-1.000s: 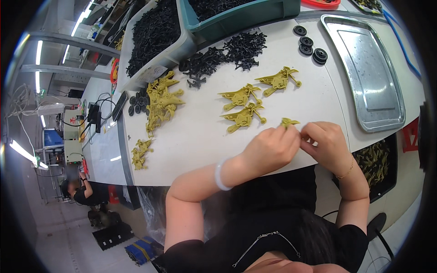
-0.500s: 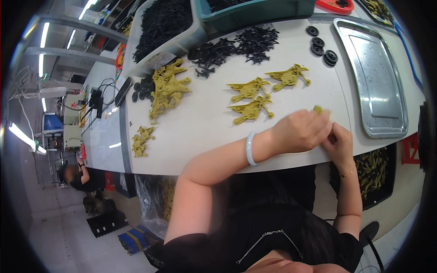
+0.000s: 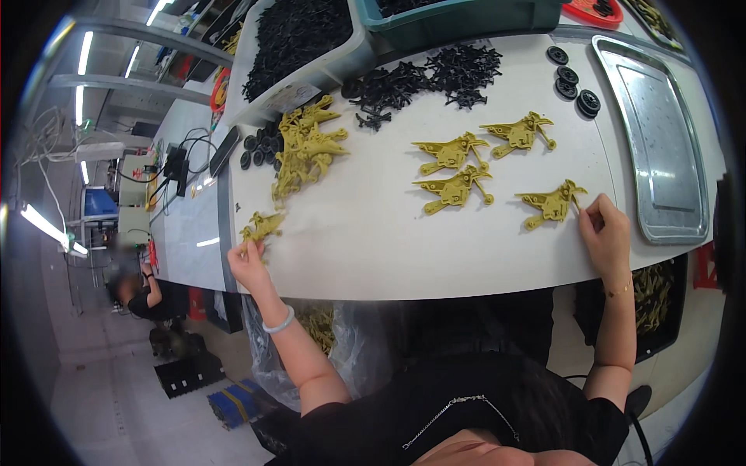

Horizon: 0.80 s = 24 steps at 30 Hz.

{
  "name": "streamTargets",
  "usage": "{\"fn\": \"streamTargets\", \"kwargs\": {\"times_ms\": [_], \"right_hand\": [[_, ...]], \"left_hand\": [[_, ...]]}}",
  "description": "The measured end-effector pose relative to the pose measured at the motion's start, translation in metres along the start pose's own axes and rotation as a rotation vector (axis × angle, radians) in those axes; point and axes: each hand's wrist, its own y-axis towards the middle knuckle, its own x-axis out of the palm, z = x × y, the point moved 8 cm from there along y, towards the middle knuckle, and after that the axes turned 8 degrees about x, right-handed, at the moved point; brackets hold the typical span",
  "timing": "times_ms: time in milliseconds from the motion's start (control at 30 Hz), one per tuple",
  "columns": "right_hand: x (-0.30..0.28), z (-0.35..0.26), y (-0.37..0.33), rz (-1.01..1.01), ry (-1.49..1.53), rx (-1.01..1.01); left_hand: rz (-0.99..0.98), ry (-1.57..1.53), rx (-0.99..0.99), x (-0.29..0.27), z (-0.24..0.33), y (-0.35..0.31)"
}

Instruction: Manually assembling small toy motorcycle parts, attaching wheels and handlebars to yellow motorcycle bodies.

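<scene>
Right then, L hand (image 3: 247,266) out at 9 o'clock, fingers pinched on small olive part cluster (image 3: 263,225) at table edge | R hand (image 3: 604,233) at 3 o'clock, fingertips narrow, touching olive bird-shaped piece (image 3: 550,203) | I saw 3 more olive pieces (image 3: 454,169) toward 12 | steel tray (image 3: 659,132) at 2 | black parts pile (image 3: 435,74) at 12.

Bare white tabletop (image 3: 373,241) is left open between the hands. Passage toward twelve o'clock is blocked by three olive parts (image 3: 454,167); at three o'clock a metal tray (image 3: 660,147) is set.
</scene>
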Motion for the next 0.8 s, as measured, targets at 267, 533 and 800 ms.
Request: {"fn": "streamTargets", "kwargs": {"times_ms": [267,533,800], "right_hand": [[0.008,-0.017,0.013,-0.091,-0.067,-0.052],[0.012,-0.018,0.011,-0.122,-0.075,-0.074],[0.01,-0.023,0.018,-0.125,-0.077,-0.12]], "left_hand": [[-0.172,0.795,0.663,0.101,0.101,-0.062],[-1.307,0.312,0.981,0.247,0.188,-0.202],[-1.359,0.17,0.926,0.234,0.19,-0.21]]}}
